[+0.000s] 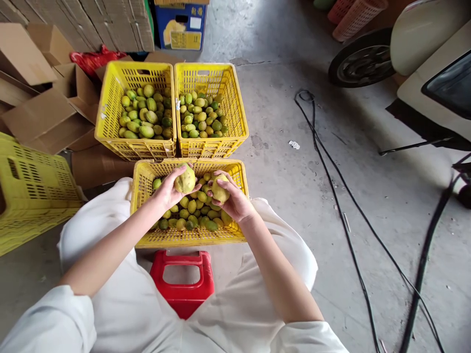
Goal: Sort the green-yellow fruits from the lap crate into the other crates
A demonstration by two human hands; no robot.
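My left hand [172, 189] holds a large, roundish yellow-green fruit [185, 179] with faint brown marks. Another yellowish, lemon-like fruit [220, 189] is in my right hand [237, 200], fingers wrapped round it. Both hands are above the near yellow crate [189, 240], where many green and yellow lemon-like fruits [192, 206] lie in a loose layer, partly hidden by my hands. Beyond it stand two more yellow crates, a left one [136, 147] with larger green fruits [146, 131] and a right one [239, 115] with smaller green-yellow fruits [202, 116].
A red plastic stool [182, 294] sits between my legs. At the left are a yellow crate [37, 184] and open cardboard boxes [40, 117]. Black cables [340, 201] cross the concrete floor at right, near a vehicle with a wheel [362, 61]. A blue box [180, 27] stands behind.
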